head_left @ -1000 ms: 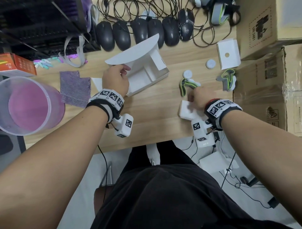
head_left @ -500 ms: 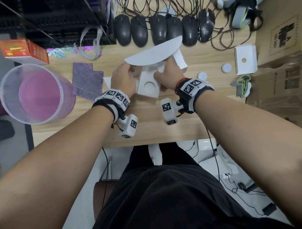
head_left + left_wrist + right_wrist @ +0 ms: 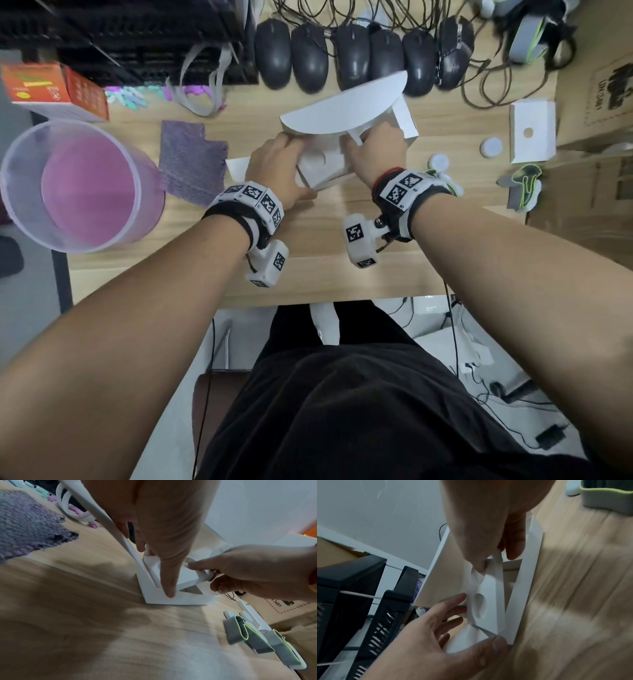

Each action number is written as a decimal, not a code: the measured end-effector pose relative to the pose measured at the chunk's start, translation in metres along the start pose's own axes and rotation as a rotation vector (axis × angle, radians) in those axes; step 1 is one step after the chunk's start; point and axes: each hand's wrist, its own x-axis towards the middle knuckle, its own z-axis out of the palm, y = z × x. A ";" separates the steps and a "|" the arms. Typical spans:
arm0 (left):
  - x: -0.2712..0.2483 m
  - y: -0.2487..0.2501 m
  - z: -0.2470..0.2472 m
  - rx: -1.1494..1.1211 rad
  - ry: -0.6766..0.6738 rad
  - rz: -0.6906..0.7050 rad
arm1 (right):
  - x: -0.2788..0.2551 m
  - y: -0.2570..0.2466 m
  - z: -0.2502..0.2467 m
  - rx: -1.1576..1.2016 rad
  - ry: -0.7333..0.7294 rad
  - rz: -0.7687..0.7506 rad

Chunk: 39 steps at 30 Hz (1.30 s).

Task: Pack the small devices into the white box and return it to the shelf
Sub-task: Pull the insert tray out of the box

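- A row of black computer mice (image 3: 352, 54) lines the upper centre of the head view; a purple cloth (image 3: 191, 161) and a translucent pink bucket (image 3: 75, 185) sit at the left.
- At the right of the frame lie two round white small devices (image 3: 491, 147), a white card with a hole (image 3: 531, 135), grey clips edged in green (image 3: 524, 186) and cardboard cartons (image 3: 596, 85).
- The white box (image 3: 404, 116) stands open on the wooden desk (image 3: 325, 274) at centre, its raised lid (image 3: 346, 106) shading the interior.
- A white moulded insert (image 3: 488, 601) with round recesses sits tilted, only partly seated in the box.
- The left hand (image 3: 277, 171) holds the box's left side, its thumb on the near wall.
- The right hand (image 3: 375, 154) pinches the insert's right edge.
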 end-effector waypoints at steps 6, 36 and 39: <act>0.003 0.000 0.001 0.054 -0.014 0.021 | 0.005 0.009 0.004 -0.058 -0.015 -0.009; 0.009 -0.007 0.008 -0.126 -0.037 0.041 | 0.011 0.007 0.009 -0.099 -0.031 0.011; 0.010 -0.005 0.009 -0.127 -0.031 0.020 | 0.010 0.006 0.008 -0.074 -0.057 0.013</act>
